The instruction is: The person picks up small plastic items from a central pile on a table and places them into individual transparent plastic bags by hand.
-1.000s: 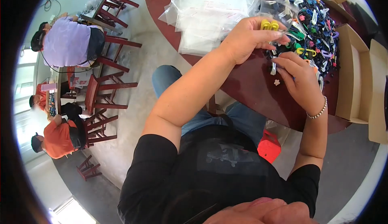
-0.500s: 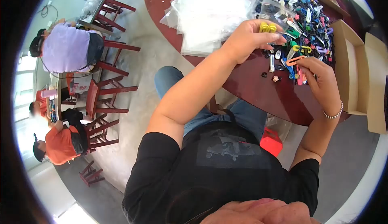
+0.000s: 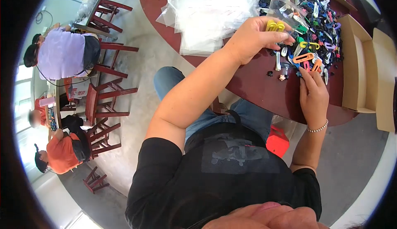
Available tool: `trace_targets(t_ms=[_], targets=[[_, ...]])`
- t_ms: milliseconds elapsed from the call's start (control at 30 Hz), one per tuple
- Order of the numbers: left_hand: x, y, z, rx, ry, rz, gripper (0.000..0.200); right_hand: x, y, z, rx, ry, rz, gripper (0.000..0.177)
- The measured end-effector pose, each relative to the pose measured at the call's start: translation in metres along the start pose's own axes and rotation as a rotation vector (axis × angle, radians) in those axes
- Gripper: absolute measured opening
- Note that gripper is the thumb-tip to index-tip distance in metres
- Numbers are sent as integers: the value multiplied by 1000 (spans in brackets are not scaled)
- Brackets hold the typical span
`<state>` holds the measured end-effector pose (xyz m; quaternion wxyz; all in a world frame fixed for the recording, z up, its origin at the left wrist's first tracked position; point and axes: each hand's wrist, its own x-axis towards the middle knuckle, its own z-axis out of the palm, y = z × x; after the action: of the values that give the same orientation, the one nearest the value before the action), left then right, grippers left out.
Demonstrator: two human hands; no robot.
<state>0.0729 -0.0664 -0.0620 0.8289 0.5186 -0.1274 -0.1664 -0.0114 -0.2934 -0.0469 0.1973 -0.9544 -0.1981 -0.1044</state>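
Note:
My left hand (image 3: pixel 258 39) is closed around yellow hair clips (image 3: pixel 275 25) above the table, with a clear plastic bag (image 3: pixel 285 8) beside its fingers. Its thumb and fingertips point toward the pile of mixed clips (image 3: pixel 326 26). At the near edge of that pile, my right hand (image 3: pixel 314 90) has its fingers drawn together; what they pinch is too small to tell. Just beyond its fingertips lie an orange clip (image 3: pixel 303 58), a second orange clip (image 3: pixel 317 65) and a pink clip (image 3: pixel 306 66).
Flat clear bags (image 3: pixel 215 14) are stacked on the dark red table (image 3: pixel 264 92). An open cardboard box (image 3: pixel 355 63) stands at the right. Red stools (image 3: pixel 108 92) and several seated people, one in a purple shirt (image 3: pixel 62 53), are at the left. A red object (image 3: pixel 277 141) sits below the table.
My right hand has moved left and down, and the orange clip it held now lies on the pile. My left hand still holds the yellow clips, almost unmoved.

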Motion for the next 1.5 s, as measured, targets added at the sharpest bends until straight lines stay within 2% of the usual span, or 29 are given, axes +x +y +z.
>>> trace_targets(t_ms=[67,133,233,367,467,533,700,767,933,1000,1133,1233,1300,1333,1400,1500], targets=[[-1,1,0,-13,14,-3,31,2,2,1,-74,-5,3,24],[0,1,0,-8,12,-7,29,4,4,1,-118,56,-91,27],[0,0,0,-5,2,-6,29,4,8,0,-136,20,-167,27],[0,1,0,-12,1,-8,29,8,9,2,-205,44,-172,23],[0,0,0,-11,0,1,29,11,9,1,-167,23,-191,19],[0,-1,-1,-16,6,-17,29,10,1,0,15,-20,-198,17],[0,0,0,-4,6,-19,30,7,-19,12,107,-83,-173,32],[-2,1,1,5,8,-19,31,9,-28,15,264,-96,-173,35],[-1,0,1,15,8,-32,33,17,-49,18,282,-175,-164,35],[0,0,1,-2,-4,-28,33,22,-51,21,139,-220,-234,33],[2,-3,-1,3,-35,11,33,25,-48,27,92,-283,-200,30],[3,-3,-2,-3,-59,8,33,26,-46,26,151,-259,-213,25],[3,-4,-1,-8,-62,16,33,28,-43,24,241,-115,-226,25],[3,-5,-2,-14,-66,21,34,32,-42,19,242,-116,-230,25],[4,-7,-3,-19,-83,12,33,42,-44,-2,199,121,-305,23],[5,-8,-1,67,-94,44,32,64,-47,-30,221,311,-279,23]])
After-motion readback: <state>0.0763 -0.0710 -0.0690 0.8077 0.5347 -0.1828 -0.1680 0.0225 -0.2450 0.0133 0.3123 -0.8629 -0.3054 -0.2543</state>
